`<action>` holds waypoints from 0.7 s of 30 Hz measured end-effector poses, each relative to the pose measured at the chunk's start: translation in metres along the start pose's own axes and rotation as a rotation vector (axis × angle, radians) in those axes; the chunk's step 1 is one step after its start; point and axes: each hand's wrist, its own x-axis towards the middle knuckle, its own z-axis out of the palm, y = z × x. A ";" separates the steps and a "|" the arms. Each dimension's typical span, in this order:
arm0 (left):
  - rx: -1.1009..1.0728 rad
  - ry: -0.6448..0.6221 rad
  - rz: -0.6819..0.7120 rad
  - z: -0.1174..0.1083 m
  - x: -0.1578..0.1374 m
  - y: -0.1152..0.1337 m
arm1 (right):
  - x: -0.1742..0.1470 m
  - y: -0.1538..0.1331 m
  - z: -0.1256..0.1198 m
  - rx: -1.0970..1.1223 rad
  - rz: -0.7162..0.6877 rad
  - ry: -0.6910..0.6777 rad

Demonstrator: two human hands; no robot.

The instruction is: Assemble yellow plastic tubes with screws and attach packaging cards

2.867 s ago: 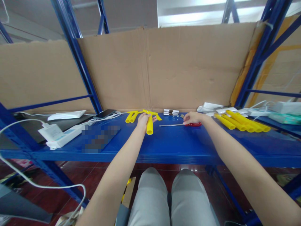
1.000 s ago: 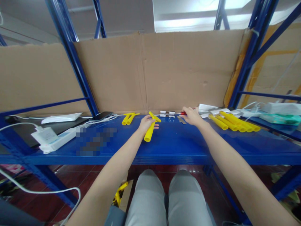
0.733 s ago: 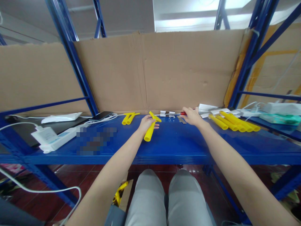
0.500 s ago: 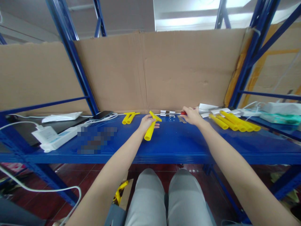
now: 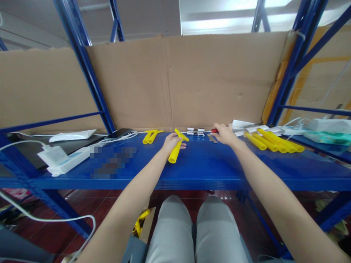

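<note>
My left hand (image 5: 171, 142) is closed around a yellow T-shaped plastic handle (image 5: 174, 152). Its round, hollow end points toward me and its crosspiece lies at the far side. Farther right, near the back of the blue shelf, my right hand (image 5: 223, 134) grips a small red tool (image 5: 214, 130); the fingers cover most of it, so its kind does not show. Just below those fingers lies a flat grey metal piece (image 5: 212, 138). Shiny strips with dark middles (image 5: 195, 131) rest between my hands, by the cardboard.
Two yellow T-shaped pieces (image 5: 152, 136) lie left of my hands, several yellow handles (image 5: 274, 141) to the right beside white packets (image 5: 242, 126). A power strip (image 5: 71, 162) with cables is at left. Cardboard (image 5: 219, 80) backs the blue shelf (image 5: 208, 164). Below, a box (image 5: 148, 223) holds yellow pieces.
</note>
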 end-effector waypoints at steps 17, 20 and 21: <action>0.242 0.003 0.024 -0.002 -0.001 -0.002 | -0.003 -0.009 -0.011 -0.167 -0.149 0.104; 0.257 0.013 0.028 -0.003 0.001 -0.002 | -0.005 -0.016 -0.019 -0.205 -0.169 0.087; 0.264 0.016 0.034 -0.003 0.002 -0.002 | -0.006 -0.018 -0.021 -0.215 -0.174 0.080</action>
